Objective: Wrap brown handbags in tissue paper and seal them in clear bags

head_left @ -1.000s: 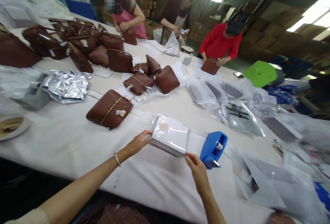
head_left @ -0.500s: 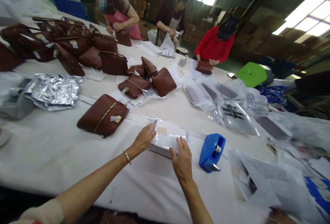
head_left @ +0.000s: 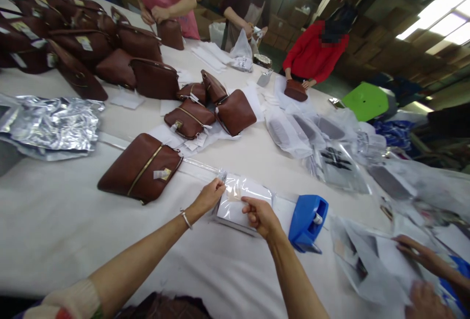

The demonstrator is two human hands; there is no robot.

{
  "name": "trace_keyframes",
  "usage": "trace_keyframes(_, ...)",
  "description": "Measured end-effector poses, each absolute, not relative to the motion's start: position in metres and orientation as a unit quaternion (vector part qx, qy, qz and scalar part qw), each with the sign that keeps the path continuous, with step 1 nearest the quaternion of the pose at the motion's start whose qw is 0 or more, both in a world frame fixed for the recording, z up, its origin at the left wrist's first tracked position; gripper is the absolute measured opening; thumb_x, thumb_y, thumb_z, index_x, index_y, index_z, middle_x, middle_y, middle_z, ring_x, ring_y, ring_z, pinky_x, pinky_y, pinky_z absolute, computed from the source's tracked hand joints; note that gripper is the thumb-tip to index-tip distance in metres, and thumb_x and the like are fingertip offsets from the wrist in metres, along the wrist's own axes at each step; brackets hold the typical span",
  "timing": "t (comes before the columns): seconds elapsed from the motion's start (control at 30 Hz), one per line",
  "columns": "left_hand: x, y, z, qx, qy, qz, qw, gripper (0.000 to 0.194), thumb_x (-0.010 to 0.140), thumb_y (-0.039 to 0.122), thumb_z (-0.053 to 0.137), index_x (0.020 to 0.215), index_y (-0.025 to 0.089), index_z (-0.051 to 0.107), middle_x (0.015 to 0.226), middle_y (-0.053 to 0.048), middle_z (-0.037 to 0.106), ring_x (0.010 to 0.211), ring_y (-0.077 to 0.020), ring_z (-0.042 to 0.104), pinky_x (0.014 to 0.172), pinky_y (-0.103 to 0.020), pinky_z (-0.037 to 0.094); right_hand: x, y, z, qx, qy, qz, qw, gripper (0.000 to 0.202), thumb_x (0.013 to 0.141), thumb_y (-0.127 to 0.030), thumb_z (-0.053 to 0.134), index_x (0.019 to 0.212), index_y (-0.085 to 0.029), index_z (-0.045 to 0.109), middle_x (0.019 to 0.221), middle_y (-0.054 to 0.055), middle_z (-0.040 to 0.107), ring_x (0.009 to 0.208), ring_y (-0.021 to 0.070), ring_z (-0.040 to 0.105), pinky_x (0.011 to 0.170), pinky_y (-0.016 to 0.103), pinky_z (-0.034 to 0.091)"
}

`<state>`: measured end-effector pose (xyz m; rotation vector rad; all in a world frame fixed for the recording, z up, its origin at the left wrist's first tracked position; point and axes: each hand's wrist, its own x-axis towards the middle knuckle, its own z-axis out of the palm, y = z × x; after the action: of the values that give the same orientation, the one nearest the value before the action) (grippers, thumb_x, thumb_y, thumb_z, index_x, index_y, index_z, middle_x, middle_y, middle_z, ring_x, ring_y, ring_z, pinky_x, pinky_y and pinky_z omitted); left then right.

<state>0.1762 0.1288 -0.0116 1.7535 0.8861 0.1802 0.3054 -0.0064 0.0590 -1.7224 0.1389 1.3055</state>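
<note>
In front of me lies a stack of clear plastic bags point(head_left: 235, 211), with white showing through and a beige label patch on top. My left hand point(head_left: 210, 195) is closed in a pinch on the bag's upper left edge. Over the right part of the stack is my right hand point(head_left: 262, 215), its index finger reaching to the beige patch and the other fingers curled in. Whatever those curled fingers may hold is hidden. Left of the stack lies a brown zippered handbag point(head_left: 143, 167) with a small tag. A blue tape dispenser point(head_left: 306, 221) stands just to the right.
Several brown bags point(head_left: 86, 39) crowd the far left, near a silver foil pile point(head_left: 55, 123). Plastic-wrapped items point(head_left: 288, 133) cover the right. Another person's hand point(head_left: 418, 250) reaches in over white wrapping point(head_left: 382, 270). Three people point(head_left: 316, 54) work across the table.
My left fingers have closed on the bag's edge. My right hand has turned from lying flat to curled, index finger extended. Another person's hands have come in at the lower right. The view has shifted.
</note>
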Motion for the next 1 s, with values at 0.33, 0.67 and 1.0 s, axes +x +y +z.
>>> trace_keyframes(0.33,0.183,0.132,-0.016,0.74,0.375,0.048,0.557,0.024,0.087,0.028,0.045,0.104,0.016,0.057,0.086,-0.005,0.067,0.08,-0.0204,0.064,0.073,-0.029,0.047,0.303,-0.004,0.062,-0.675,0.078,0.571,0.46,0.043,0.062,-0.031,0.072,0.098,-0.009,0.067,0.056,-0.003,0.059,0.034,0.0019,0.027,0.035,0.018,0.013)
trace_keyframes(0.67,0.179,0.124,-0.001,0.859,0.315,0.123,0.383,0.052,0.092,0.026,0.053,0.141,0.014,0.042,0.145,-0.016,0.047,0.137,-0.0291,0.04,0.113,-0.046,0.033,0.305,-0.019,0.042,-0.845,-0.113,0.302,0.426,0.052,0.083,-0.051,0.057,0.122,-0.018,0.063,0.101,0.01,0.073,0.081,0.0205,0.066,0.067,0.031,0.05)
trace_keyframes(1.0,0.178,0.105,-0.059,0.958,0.109,0.103,0.243,0.06,0.098,0.05,0.041,0.15,0.021,0.038,0.156,-0.01,0.037,0.146,-0.0287,0.03,0.118,-0.051,0.021,0.296,-0.025,-0.001,-0.89,-0.411,0.12,0.156,0.057,0.098,-0.04,0.044,0.148,-0.012,0.039,0.156,0.014,0.036,0.149,0.0268,0.023,0.121,0.053,0.013)
